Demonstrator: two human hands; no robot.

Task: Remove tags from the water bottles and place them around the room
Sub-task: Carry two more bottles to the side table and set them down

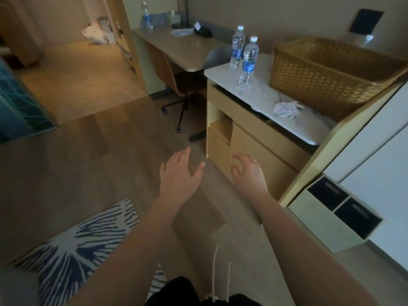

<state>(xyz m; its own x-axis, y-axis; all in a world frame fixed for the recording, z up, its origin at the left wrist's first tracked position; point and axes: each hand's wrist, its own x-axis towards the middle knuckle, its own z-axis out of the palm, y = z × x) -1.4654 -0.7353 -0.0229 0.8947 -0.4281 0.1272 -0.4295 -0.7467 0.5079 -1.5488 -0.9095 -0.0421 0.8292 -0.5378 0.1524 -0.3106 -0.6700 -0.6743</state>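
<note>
Two clear water bottles with blue labels stand on a white countertop [220,70]: the nearer bottle [249,59] and a farther bottle [237,47] just behind it to the left. A third bottle [146,16] stands on the desk [183,51] at the back. A small heap of white tags [287,109] lies on the counter in front of a wicker basket [326,69]. My left hand [180,173] and my right hand [248,171] are stretched forward over the floor, below the counter, both with fingers apart and holding nothing.
A wooden cabinet [260,151] carries the counter. An office chair [181,85] sits under the desk, which also bears a black phone [202,30] and papers. A blue-and-white patterned rug [72,246] lies at lower left. White storage cubbies [335,208] are at right.
</note>
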